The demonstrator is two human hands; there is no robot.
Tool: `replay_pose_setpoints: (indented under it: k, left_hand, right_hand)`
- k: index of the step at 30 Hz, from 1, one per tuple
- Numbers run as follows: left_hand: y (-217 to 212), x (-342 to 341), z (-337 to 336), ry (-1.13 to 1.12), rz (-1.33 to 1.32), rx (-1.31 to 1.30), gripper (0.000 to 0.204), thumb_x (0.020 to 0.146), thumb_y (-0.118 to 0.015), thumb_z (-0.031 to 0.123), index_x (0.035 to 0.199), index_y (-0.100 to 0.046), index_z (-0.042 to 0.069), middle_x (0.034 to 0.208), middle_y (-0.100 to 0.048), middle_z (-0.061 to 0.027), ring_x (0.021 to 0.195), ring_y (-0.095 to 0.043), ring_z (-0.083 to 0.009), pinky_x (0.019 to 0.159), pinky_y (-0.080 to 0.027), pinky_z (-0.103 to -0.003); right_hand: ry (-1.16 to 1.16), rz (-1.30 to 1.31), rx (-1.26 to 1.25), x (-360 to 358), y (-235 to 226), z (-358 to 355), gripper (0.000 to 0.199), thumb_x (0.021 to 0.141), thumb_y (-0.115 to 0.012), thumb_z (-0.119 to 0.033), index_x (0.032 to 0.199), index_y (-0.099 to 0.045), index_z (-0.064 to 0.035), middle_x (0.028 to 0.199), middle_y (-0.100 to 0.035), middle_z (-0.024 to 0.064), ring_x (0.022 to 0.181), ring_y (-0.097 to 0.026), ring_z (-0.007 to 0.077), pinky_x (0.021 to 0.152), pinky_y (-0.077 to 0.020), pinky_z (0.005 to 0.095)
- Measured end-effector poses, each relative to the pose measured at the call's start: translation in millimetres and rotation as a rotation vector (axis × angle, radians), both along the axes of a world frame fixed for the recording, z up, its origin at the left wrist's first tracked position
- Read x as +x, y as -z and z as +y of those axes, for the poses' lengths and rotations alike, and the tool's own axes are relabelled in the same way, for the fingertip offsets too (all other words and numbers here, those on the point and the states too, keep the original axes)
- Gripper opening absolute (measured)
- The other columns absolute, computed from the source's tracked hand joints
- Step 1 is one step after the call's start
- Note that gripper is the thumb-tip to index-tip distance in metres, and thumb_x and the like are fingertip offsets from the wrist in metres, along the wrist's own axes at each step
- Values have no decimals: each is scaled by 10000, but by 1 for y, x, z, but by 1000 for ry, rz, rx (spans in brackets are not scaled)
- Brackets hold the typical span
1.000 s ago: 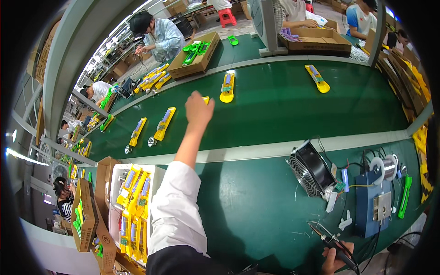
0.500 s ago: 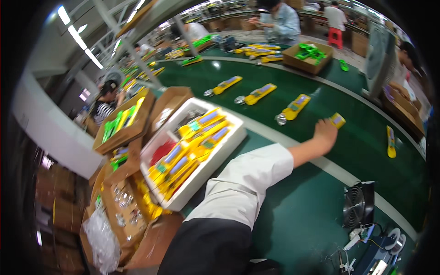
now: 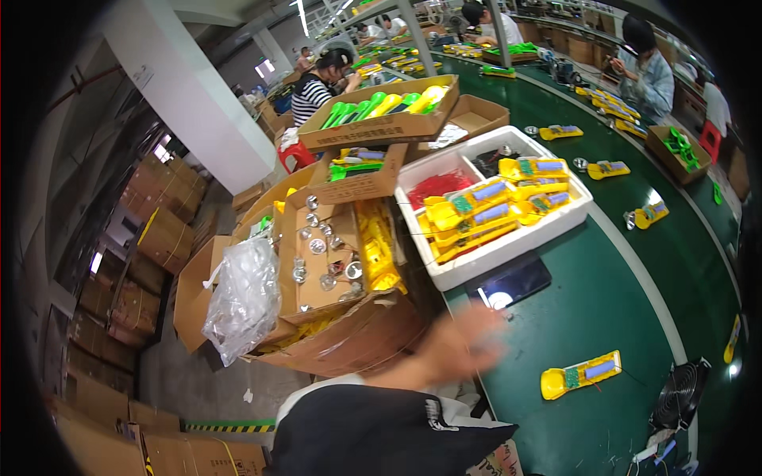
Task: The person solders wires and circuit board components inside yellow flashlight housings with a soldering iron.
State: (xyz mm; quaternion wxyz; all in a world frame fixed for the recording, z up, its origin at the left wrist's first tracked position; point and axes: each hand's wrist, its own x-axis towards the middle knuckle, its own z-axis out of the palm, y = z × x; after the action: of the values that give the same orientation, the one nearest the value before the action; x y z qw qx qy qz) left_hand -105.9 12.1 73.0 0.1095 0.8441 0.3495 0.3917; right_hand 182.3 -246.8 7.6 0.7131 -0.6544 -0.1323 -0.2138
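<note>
My left hand (image 3: pixel 467 343) is blurred by motion over the near left edge of the green bench. Its fingers are too smeared to read, and nothing in them can be made out. To its right, a yellow flashlight-like housing (image 3: pixel 556 384) lies on the bench, with a green circuit board and a blue-violet battery cell inside. Just beyond the hand lies a dark smartphone (image 3: pixel 514 283). Behind the phone, a white foam box (image 3: pixel 516 246) holds several similar yellow housings (image 3: pixel 486 213), red wires (image 3: pixel 438 187) and dark wires. My right hand is out of view.
Left of the bench, a carton (image 3: pixel 349 337) holds silver reflectors (image 3: pixel 317 246) and a clear plastic bag (image 3: pixel 244 297). Behind it, another carton (image 3: pixel 381 131) carries green and yellow housings. A green conveyor (image 3: pixel 667 262) curves past on the right. A black fan (image 3: pixel 681 394) stands near right. Other people work farther off.
My view has swung left. My left hand has come back from the conveyor toward the bench's left edge. The yellow housing it touched is no longer at it; one lies on the bench now.
</note>
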Motion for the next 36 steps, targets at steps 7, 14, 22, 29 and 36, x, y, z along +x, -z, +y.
replay_pose_setpoints:
  k: [7,14,22,29,36]
  left_hand:
    - [10,-291,156,-1055,404,-189,431,719,-580,394,937,-569,22,1027,-535,-185,985,-483,-313,820,-397,-393]
    - [42,-305,180,-592,595,-681,632,672,-559,541,1098,-519,75,1202,-406,-219,1113,-382,-351,930,-324,-371]
    - [20,-257,111,-413,622,-512,731,517,-748,402,1122,-482,90,1158,-376,-178,986,-476,-345,842,-412,-383]
    - [50,-274,102,-483,321,-526,437,542,-656,106,941,-505,12,891,-502,-151,860,-490,-307,759,-398,-350]
    - [-41,-190,67,-696,115,18,447,565,-594,-48,992,-473,6,938,-448,-81,830,-473,-185,696,-408,-258]
  right_hand:
    - [-49,37,-289,-1,10,-2,222,800,-567,-128,776,-484,76,627,-506,133,494,-497,179,433,-427,264]
    - [-110,-97,-206,-33,-15,34,305,779,-592,-201,826,-460,70,609,-493,122,491,-484,191,436,-428,277]
    - [-47,225,-237,-38,0,36,169,772,-516,-95,870,-409,-9,595,-489,51,438,-430,71,422,-338,157]
    - [-188,258,-61,-44,1,41,124,782,-501,-49,876,-424,-25,597,-476,45,440,-439,66,407,-360,158]
    - [-202,286,-38,-43,4,33,138,778,-512,-66,867,-418,-18,598,-476,47,439,-457,70,398,-368,162]
